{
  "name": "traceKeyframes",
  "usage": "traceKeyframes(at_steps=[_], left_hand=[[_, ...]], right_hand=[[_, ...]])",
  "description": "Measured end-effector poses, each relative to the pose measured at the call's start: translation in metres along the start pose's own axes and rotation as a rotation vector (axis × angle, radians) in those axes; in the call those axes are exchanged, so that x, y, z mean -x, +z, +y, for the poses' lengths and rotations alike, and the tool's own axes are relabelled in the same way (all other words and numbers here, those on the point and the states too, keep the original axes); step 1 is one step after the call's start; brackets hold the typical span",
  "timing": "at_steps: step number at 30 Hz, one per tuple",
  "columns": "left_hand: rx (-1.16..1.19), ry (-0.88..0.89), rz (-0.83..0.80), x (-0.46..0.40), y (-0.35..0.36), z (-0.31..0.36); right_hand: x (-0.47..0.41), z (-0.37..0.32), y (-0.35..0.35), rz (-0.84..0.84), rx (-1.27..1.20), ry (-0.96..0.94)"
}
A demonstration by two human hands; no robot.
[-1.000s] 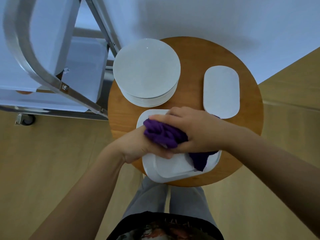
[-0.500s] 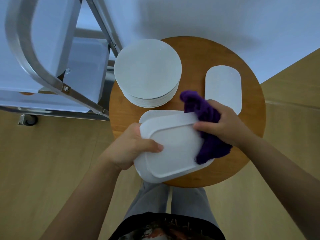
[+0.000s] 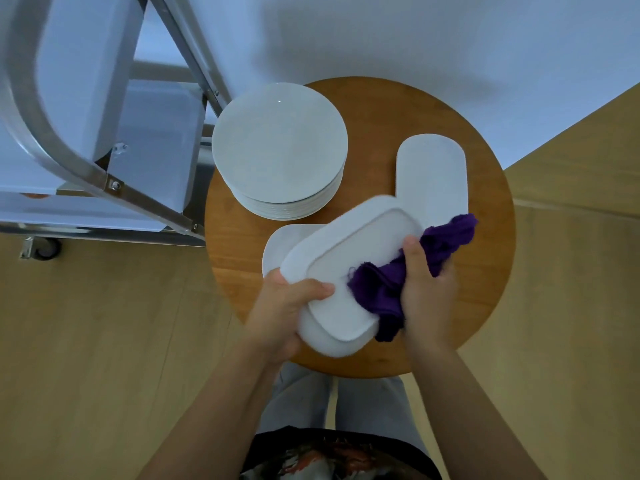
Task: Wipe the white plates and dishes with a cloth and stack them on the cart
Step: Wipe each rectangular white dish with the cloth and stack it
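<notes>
Soft, even indoor light fills the scene, rather dim and bluish. A broad, faint shadow lies on the white wall [image 3: 398, 36] toward 12 o'clock. A small glint marks the top round plate [image 3: 278, 140]. Wide-angle distortion bends the cart frame [image 3: 41, 133] at 10 o'clock, which looks slightly smeared. The centre stays reasonably sharp.

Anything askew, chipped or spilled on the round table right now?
Nothing stands out. The rectangular dish sits tilted only because the left hand holds it up while the right hand rubs it with the purple cloth. The round plate stack is even, and no chips or spills show.
</notes>
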State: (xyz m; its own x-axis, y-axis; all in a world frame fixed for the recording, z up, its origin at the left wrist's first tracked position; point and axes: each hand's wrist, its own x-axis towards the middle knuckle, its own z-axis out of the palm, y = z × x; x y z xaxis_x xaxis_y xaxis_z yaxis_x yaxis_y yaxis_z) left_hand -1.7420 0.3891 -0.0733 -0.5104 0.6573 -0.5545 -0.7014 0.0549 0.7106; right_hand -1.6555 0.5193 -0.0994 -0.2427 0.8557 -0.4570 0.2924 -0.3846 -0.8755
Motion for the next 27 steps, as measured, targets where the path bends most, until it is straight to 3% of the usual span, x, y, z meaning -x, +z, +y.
traceKeyframes(at_steps=[3, 6, 8, 11, 16, 23, 27], left_hand=[[0.157, 0.023, 0.015, -0.002, 0.014, -0.014], [0.212, -0.043, -0.200, -0.005, 0.004, 0.003], [0.210, -0.133, -0.271, -0.008, -0.002, 0.015], [0.135, -0.215, -0.086, -0.015, 0.008, 0.013], [0.035, -0.089, 0.157, -0.020, 0.026, 0.004], [0.199, -0.090, 0.312, -0.023, 0.032, 0.008], [0.195, -0.131, 0.247, -0.032, 0.042, 0.013]], right_hand=[[0.005, -0.007, 0.008, -0.012, -0.078, -0.043], [-0.008, -0.023, 0.000, -0.222, -0.046, 0.013], [-0.016, -0.029, -0.005, -0.363, 0.106, -0.053], [-0.017, -0.030, 0.002, -0.394, 0.383, -0.223], [0.006, -0.016, 0.018, -0.488, 0.621, -0.438], [0.053, 0.019, 0.020, -0.354, 0.499, -0.619], [0.037, 0.033, 0.002, -0.253, 0.465, -0.754]])
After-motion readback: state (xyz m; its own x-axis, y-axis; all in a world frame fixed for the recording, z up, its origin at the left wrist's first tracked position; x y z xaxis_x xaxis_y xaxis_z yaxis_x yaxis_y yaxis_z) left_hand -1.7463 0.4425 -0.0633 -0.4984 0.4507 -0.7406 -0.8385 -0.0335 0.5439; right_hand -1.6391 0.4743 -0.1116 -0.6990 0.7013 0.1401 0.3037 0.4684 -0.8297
